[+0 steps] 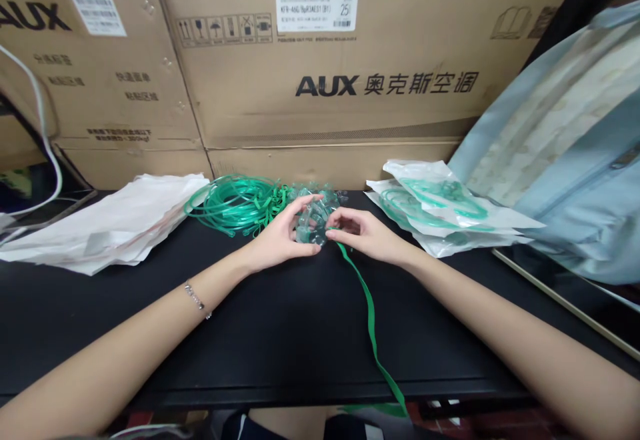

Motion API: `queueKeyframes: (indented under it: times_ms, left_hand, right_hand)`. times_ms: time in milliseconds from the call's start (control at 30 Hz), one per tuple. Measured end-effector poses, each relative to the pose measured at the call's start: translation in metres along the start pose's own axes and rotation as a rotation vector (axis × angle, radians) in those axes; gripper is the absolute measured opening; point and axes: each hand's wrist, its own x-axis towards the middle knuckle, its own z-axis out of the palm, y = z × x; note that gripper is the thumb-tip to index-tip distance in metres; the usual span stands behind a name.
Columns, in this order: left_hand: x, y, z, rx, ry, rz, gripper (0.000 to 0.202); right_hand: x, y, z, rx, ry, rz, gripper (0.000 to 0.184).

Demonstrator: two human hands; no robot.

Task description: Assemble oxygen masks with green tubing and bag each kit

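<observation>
Toward the back edge of the desk (240, 353), the left hand (280, 237) is grasping a clear plastic piece (315, 221); at the piece's right side, the right hand (367, 235) is pinching a green strap (371, 320) that is trailing past the front edge.

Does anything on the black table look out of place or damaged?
No damage shows. The green strap in the right hand trails over the front edge of the table, and the packets at right are stacked askew.
</observation>
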Motion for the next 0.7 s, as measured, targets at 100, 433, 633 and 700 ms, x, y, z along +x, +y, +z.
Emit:
queueKeyframes:
  times_ms: [100, 433, 633, 700]
  left_hand:
    - [-0.003, 0.002, 0.002, 0.249, 0.161, 0.049, 0.079]
    - [-0.034, 0.03, 0.057, 0.882, -0.756, 0.546, 0.028]
    - [-0.023, 0.018, 0.038, 0.763, -0.432, 0.296, 0.012]
    - [-0.018, 0.013, 0.027, 0.541, -0.214, 0.145, 0.008]
  right_hand:
    - [0.001, 0.002, 0.002, -0.015, 0.04, 0.022, 0.02]
    - [0.002, 0.008, -0.001, 0.054, 0.183, 0.152, 0.023]
    - [0.002, 0.017, -0.005, -0.088, 0.249, 0.115, 0.021]
    - [0.002, 0.02, -0.007, -0.12, 0.261, 0.109, 0.021]
